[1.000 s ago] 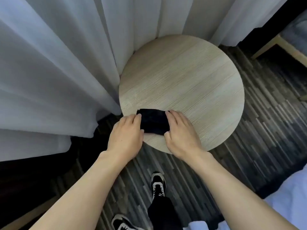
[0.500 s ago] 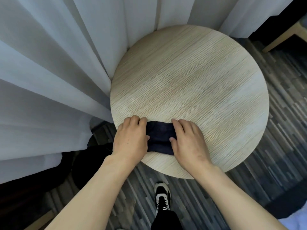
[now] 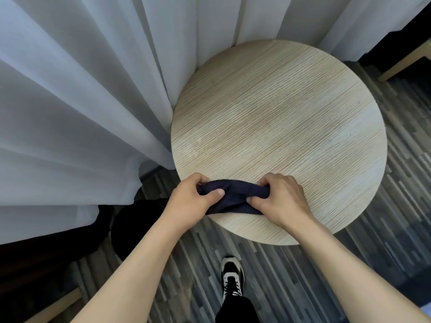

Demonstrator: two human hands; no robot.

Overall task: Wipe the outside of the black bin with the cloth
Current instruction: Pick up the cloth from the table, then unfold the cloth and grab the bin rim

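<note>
A dark navy cloth (image 3: 235,197) lies bunched at the near edge of a round light-wood table (image 3: 279,127). My left hand (image 3: 193,199) grips its left end with the thumb on top. My right hand (image 3: 279,197) pinches its right end. The black bin (image 3: 135,227) stands on the floor below and left of the table, mostly hidden by my left forearm and by shadow under the curtain.
White curtains (image 3: 81,101) hang along the left and behind the table. The floor (image 3: 384,229) is dark striped wood. My shoe (image 3: 232,276) stands near the table's front. A light wooden furniture leg (image 3: 405,64) shows at the far right.
Both hands went from lying flat on the folded cloth to closing around its ends and bunching it. The view moved closer over the table.
</note>
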